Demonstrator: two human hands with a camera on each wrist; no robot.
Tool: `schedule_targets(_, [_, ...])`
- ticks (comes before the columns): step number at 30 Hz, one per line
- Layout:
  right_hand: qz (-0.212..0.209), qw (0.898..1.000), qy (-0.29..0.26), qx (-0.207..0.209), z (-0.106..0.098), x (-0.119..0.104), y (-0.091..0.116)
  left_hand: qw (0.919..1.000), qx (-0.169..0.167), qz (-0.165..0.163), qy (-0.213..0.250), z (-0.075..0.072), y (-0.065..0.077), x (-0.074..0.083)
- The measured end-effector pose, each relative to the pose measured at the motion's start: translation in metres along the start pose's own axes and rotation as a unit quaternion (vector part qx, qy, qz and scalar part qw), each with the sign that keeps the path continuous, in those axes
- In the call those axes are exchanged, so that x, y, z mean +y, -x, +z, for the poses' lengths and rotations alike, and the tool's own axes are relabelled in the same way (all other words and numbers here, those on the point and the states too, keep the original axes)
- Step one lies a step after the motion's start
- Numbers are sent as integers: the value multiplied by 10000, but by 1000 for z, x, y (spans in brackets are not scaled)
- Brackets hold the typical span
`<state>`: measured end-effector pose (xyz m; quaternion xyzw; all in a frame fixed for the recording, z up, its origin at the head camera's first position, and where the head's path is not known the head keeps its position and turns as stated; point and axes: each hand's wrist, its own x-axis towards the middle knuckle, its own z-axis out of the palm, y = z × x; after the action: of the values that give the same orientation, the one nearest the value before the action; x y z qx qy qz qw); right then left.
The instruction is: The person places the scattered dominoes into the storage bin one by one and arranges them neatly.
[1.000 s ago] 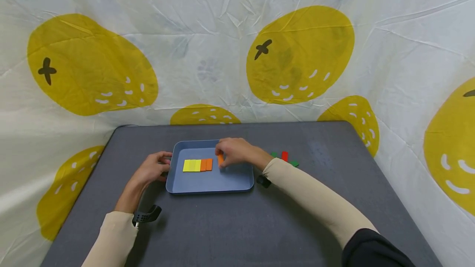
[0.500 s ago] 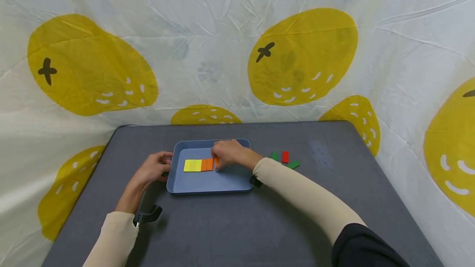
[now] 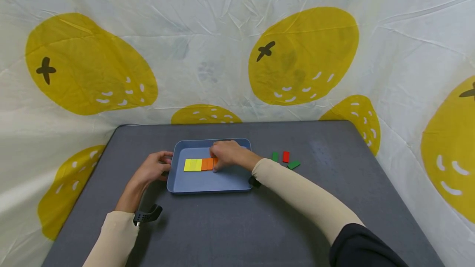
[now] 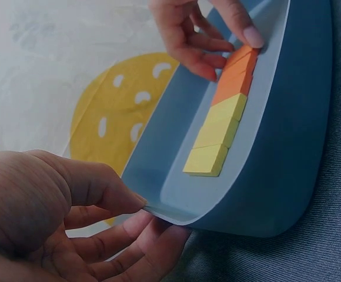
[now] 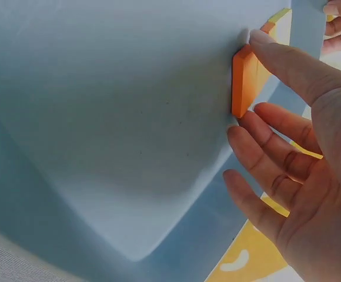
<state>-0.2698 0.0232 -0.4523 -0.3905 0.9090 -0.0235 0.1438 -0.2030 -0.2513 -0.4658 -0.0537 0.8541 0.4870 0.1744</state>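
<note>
A shallow blue tray (image 3: 208, 185) sits on the table. Inside it, several yellow tiles (image 3: 192, 165) lie side by side, and orange tiles (image 3: 207, 164) continue the row to the right. At the row's right end my right hand (image 3: 231, 154) pinches an orange tile (image 5: 245, 82) by its two ends, thumb on the near one and fingers on the far one. That tile lies against its neighbour in the left wrist view. My left hand (image 3: 153, 167) holds the tray's left rim (image 4: 176, 217), thumb on top and fingers against the outside.
On the grey table (image 3: 222, 230), right of the tray, lie a red tile (image 3: 286, 157) and two green tiles, one upright in line (image 3: 275, 156) and one slanted (image 3: 294, 165). A white cloth with yellow fruit shapes (image 3: 302, 57) hangs behind the table.
My right hand has moved left with the orange tile, from a gap beside the row to its right end. The left hand stays on the tray's rim.
</note>
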Motion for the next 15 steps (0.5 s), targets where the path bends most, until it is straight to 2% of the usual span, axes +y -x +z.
schedule_targets(9, [-133,9965,-766,320,-6,11,18,9999,-8,-64,-94,1,0,2])
schedule_targets(15, [-202,9921,-1151,468,-13,18,38,9999,1,-47,-112,2,1,2])
